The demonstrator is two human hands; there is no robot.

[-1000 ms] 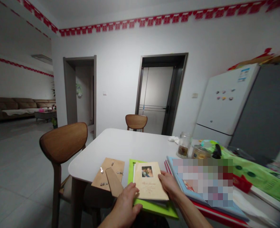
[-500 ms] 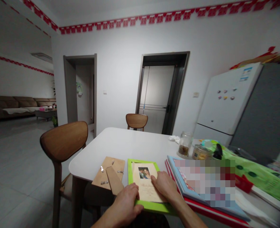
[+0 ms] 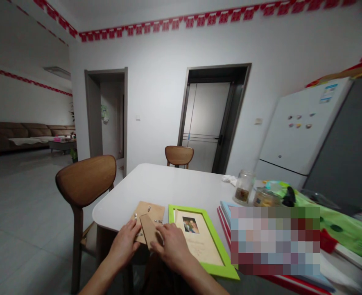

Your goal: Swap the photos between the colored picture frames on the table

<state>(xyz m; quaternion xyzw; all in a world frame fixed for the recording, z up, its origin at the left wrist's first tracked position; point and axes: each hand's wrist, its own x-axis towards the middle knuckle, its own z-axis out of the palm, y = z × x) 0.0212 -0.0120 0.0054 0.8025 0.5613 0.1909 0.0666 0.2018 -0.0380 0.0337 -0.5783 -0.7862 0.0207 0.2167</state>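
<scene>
The brown picture frame backing board point(image 3: 154, 207), with several small metal clips and a fold-out stand point(image 3: 148, 230), lies at the near left edge of the table. My left hand point(image 3: 125, 241) grips its left side, fingertips on top near the clips. On its right side, my right hand point(image 3: 173, 246) curls its fingers around the edge next to the stand. Just to the right lies a lime green picture frame point(image 3: 220, 250). Inside it rests a cream paper sheet point(image 3: 199, 244) with a small photo of two people point(image 3: 190, 225). My right wrist passes over the frame's lower left corner.
Stacked frames point(image 3: 225, 221), partly blurred out, lie to the right. Behind them stand a glass jar point(image 3: 244, 188), a lower container point(image 3: 265, 198) and a green package point(image 3: 347, 231). Wooden chairs stand at the left point(image 3: 87, 180) and far side point(image 3: 179, 155) of the white table point(image 3: 165, 184).
Both hands have moved left, off the green frame and paper sheet, and onto the backing board. The paper now sits inside the frame's border. The view has shifted slightly.
</scene>
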